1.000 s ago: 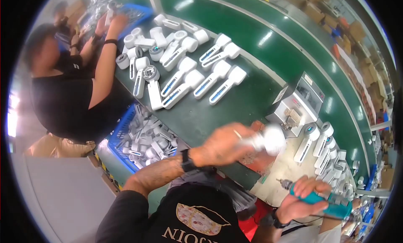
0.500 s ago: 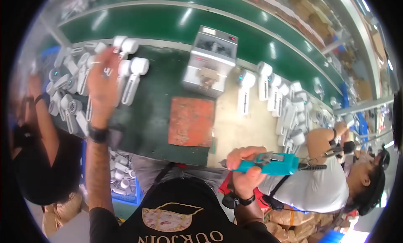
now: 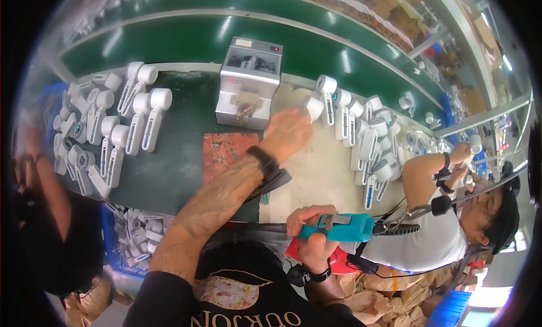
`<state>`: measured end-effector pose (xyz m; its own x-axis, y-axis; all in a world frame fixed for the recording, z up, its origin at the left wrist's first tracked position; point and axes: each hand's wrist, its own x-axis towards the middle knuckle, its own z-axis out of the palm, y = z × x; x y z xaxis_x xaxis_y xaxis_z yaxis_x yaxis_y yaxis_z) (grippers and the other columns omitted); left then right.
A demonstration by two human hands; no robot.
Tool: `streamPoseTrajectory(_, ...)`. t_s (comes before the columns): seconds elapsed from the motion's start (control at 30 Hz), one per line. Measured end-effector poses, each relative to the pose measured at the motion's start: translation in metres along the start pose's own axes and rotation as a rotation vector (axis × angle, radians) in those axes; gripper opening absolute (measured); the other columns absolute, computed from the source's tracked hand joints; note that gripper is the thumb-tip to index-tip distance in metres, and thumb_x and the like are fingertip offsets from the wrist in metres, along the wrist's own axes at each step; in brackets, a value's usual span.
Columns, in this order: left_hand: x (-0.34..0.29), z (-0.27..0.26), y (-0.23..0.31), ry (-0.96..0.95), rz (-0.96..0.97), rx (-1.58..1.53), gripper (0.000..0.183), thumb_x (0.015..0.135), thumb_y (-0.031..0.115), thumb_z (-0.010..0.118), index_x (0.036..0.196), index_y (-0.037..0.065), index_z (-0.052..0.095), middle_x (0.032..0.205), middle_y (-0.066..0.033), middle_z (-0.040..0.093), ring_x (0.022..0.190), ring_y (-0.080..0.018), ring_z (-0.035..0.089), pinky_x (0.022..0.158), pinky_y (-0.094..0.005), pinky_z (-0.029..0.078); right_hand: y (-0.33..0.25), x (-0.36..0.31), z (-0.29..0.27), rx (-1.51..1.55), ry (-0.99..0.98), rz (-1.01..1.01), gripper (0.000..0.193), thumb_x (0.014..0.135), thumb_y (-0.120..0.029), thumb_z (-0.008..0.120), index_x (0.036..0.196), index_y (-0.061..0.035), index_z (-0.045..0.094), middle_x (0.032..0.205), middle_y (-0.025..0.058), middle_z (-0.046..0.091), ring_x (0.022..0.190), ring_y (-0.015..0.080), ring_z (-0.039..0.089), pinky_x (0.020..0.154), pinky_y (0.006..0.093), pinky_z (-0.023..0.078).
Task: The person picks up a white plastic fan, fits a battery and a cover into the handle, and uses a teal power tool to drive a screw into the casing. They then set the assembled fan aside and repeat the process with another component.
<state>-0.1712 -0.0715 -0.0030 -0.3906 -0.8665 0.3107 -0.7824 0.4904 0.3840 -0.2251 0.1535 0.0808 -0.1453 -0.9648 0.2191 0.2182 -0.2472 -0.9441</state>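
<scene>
My left hand (image 3: 288, 136) reaches across to the right of the silver machine, its fingers at a white handheld fan-like device (image 3: 312, 108) with a round head. The fingertips are partly hidden, but the hand appears closed on it. Low in front of my body, my right hand (image 3: 315, 236) is wrapped round a teal electric screwdriver (image 3: 347, 227), which lies sideways with its black cord leaving to the right. An orange-red worn mat (image 3: 223, 152) lies on the bench, partly under my left forearm.
The silver box-shaped machine (image 3: 248, 93) stands at the bench's back. Several white devices stand in groups at left (image 3: 113, 136) and right (image 3: 372, 141). A blue crate (image 3: 107, 236) of white parts is below the bench. Co-workers sit on both sides.
My left hand has left the group of devices at the left and swung right to the device beside the machine. The right hand still holds the screwdriver. The whole view has shifted somewhat.
</scene>
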Motion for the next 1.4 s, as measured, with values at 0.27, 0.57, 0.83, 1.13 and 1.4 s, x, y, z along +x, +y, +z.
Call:
streamPoseTrajectory(0.27, -0.1, -0.106, -0.027, 0.048, 0.186, -0.443, 0.023, 0.077, 0.018, 0.077, 0.097, 0.007, 0.071, 0.094, -0.0113, 0.067, 0.091, -0.035, 0.066, 0.084, -0.0435, 0.052, 0.02, 0.035, -0.012, -0.179, 0.094, -0.059, 0.072, 0.085, -0.063, 0.07, 0.105, 0.0033, 0.052, 0.073, 0.011, 0.058, 0.063, 0.0201, 0.058, 0.057, 0.0329, 0.049)
streamPoseTrajectory(0.57, -0.141, -0.114, -0.071, 0.109, 0.235, -0.451, 0.029, 0.076, 0.014, 0.078, 0.102, 0.007, 0.069, 0.1, -0.0077, 0.068, 0.094, -0.031, 0.065, 0.085, -0.042, 0.053, 0.034, 0.092, 0.044, 0.036, -0.075, -0.152, 0.065, 0.093, -0.062, 0.058, 0.108, 0.0003, 0.048, 0.067, 0.007, 0.05, 0.059, 0.0187, 0.051, 0.056, 0.0338, 0.043)
streamPoseTrajectory(0.83, -0.144, -0.104, -0.076, 0.215, 0.251, -0.481, 0.03, 0.075, 0.013, 0.078, 0.102, 0.005, 0.067, 0.103, -0.0108, 0.065, 0.097, -0.0315, 0.063, 0.087, -0.0426, 0.052, 0.045, 0.11, 0.071, -0.002, -0.147, -0.183, 0.064, 0.095, -0.059, 0.059, 0.11, 0.0016, 0.049, 0.069, 0.0074, 0.051, 0.061, 0.0187, 0.051, 0.057, 0.0358, 0.043)
streamPoseTrajectory(1.13, -0.145, -0.106, -0.076, 0.228, 0.247, -0.415, 0.037, 0.07, 0.017, 0.082, 0.099, 0.004, 0.063, 0.1, -0.011, 0.063, 0.092, -0.0326, 0.062, 0.085, -0.0431, 0.052, 0.055, 0.11, 0.068, -0.021, -0.143, -0.176, 0.064, 0.095, -0.059, 0.059, 0.111, 0.0025, 0.05, 0.068, 0.0066, 0.051, 0.06, 0.0181, 0.051, 0.057, 0.0343, 0.043)
streamPoseTrajectory(1.4, -0.141, -0.108, -0.077, 0.167, 0.26, -0.552, 0.032, 0.07, 0.009, 0.082, 0.088, 0.007, 0.056, 0.091, -0.0095, 0.059, 0.089, -0.0325, 0.06, 0.079, -0.043, 0.05, 0.055, 0.108, 0.066, -0.043, -0.192, -0.208, 0.064, 0.094, -0.057, 0.061, 0.112, 0.0035, 0.051, 0.067, 0.0065, 0.052, 0.059, 0.0175, 0.051, 0.057, 0.0339, 0.045)
